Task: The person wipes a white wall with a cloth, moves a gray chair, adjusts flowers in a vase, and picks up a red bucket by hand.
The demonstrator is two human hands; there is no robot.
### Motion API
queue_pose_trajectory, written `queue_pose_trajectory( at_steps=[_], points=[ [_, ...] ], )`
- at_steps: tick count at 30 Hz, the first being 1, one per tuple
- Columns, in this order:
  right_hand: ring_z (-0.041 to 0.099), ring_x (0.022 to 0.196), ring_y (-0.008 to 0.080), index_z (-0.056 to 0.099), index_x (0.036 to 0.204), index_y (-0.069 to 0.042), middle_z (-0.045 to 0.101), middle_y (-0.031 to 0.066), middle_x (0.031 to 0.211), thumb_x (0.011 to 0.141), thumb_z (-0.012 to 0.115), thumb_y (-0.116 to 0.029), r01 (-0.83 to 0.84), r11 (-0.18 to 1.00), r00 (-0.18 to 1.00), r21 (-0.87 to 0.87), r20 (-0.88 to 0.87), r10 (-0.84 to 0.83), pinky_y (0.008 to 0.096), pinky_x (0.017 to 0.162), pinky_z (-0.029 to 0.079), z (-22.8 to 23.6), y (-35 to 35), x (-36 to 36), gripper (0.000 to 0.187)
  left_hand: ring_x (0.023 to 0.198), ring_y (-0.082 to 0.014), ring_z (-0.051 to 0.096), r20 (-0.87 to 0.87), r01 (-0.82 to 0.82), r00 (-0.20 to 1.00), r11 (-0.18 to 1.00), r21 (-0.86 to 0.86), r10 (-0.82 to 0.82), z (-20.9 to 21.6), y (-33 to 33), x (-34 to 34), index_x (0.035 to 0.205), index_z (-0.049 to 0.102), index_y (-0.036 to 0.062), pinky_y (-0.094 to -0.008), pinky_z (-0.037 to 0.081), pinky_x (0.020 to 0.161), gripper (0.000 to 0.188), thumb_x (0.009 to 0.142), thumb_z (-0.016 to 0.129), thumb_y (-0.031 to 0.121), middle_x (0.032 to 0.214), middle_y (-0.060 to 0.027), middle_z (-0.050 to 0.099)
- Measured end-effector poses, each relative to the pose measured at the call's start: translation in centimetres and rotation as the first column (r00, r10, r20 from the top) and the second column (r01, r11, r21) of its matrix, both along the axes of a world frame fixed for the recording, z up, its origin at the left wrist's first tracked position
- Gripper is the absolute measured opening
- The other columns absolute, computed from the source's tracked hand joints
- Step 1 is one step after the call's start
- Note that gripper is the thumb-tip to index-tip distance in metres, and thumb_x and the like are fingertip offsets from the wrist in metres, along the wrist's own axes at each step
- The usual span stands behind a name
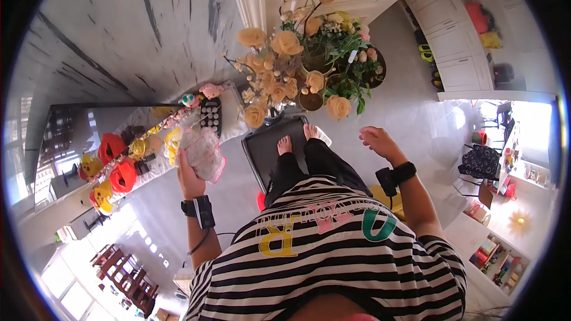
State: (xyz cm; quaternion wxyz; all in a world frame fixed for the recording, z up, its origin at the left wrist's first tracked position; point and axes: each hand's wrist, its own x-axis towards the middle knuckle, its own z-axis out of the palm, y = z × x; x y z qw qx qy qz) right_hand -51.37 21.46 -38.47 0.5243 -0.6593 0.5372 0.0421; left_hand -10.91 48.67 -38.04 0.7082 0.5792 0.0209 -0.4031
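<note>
So the thin, whitish cloth with pink edging (205,156) is up off to the left, bunched in the person's left hand (189,179), fingers gripping it. It's right by the counter (234,117), but I honestly can't tell if it's touching the top. Something yellow (172,144) peeks out just beside it, too covered to make out.

Right hand (377,141) is out over the floor on the other side, fingers loosely bent and parted, nothing in them that I can see.

Along the counter: a black tray of round things (210,113) and a pink plush toy (212,90) at the far end, a red object (123,176) and a yellow plush toy (103,196) further left, with a big dark TV (68,134) behind. Peachy roses (286,43) stand far side, middle. The person's bare feet (284,144) are on a dark platform (267,139).
</note>
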Motion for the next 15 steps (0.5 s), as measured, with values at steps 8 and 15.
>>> queue_pose_trajectory(
  at_steps=[8, 15],
  points=[
    [0.061, 0.084, 0.0294, 0.058, 0.099, 0.001, 0.063, 0.0176, 0.088, 0.083, 0.05, -0.022, -0.212, 0.975, 0.977, -0.071, -0.023, 0.211, 0.035, 0.074, 0.046, -4.9, 0.2, -1.2, 0.029, 0.106, -0.018, 0.052, -0.053, -0.058, 0.996, 0.989, 0.137, 0.066, -1.2, 1.2, -2.0, 0.125, 0.04, 0.0022, -0.0326, 0.044, 0.088, 0.048, 0.092, 0.041, 0.037, 0.119, -0.0065, 0.049],
    [0.062, 0.084, 0.0262, 0.059, 0.095, -0.001, 0.063, 0.016, 0.088, 0.082, 0.052, -0.022, -0.213, 0.974, 0.973, -0.072, -0.103, 0.205, 0.0337, 0.074, 0.047, -12.7, -2.6, -3.7, 0.026, 0.101, -0.015, 0.053, -0.068, -0.017, 0.997, 0.949, 0.315, 0.04, -0.9, 3.0, -6.2, 0.12, 0.044, 0.0035, -0.0289, 0.045, 0.083, 0.043, 0.092, 0.042, 0.036, 0.112, -0.0051, 0.052]
  ],
)
